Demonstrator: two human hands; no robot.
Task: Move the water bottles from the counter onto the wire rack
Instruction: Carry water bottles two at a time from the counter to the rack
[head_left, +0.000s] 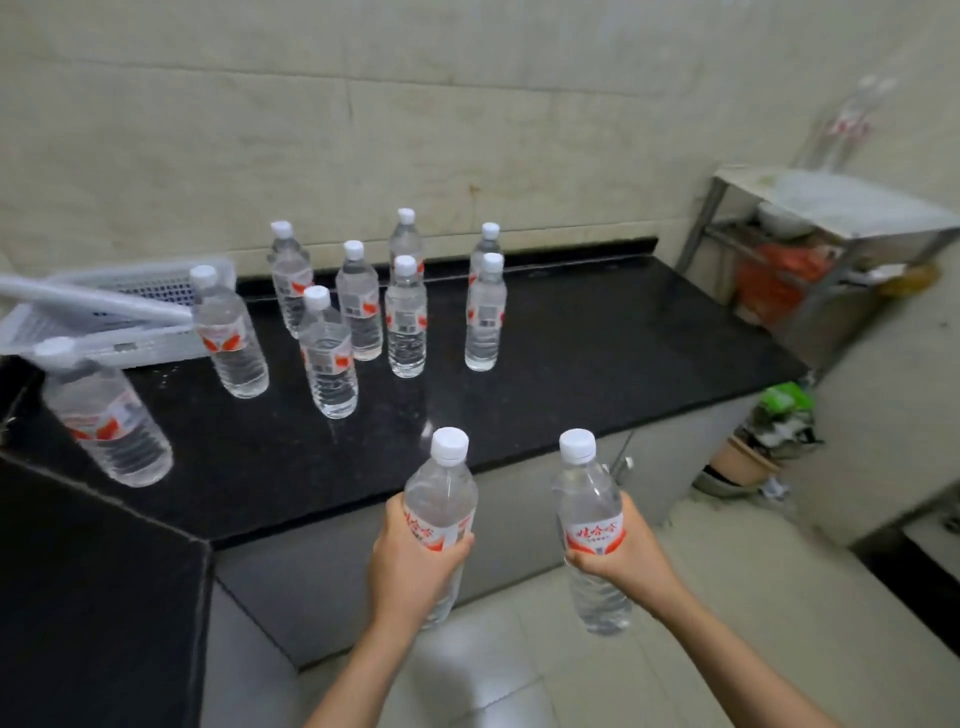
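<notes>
Left edge of frame: white plastic basket (130, 291) on the black table (597, 338), against the wall.

Bottles on table, counted left to right: 9. All capped and standing.
- 1 blurred at far left (111, 421); it looks tilted, probably from the wide lens.
- 8 in a loose cluster (406, 317) at centre, set apart from one another. Judgement: the spacing lets a hand close round any one without knocking its neighbour.

Lower centre: left hand (410, 561) wrapped round the label band of one bottle (441, 488), held upright in front of the table edge.

Just right of it: right hand (623, 551) curled round the label of a second bottle (589, 499), also upright, above the floor tiles.

Held: 2. Total clearly seen: 11. Judgement: one per hand halves the trips, and a mid-body grip keeps each full bottle steady.

Upper right: metal rack (841, 218), well apart from the hands. Blurred bottle shapes (852, 119) on its top, perhaps two; count uncertain. Both carried bottles not yet placed.
</notes>
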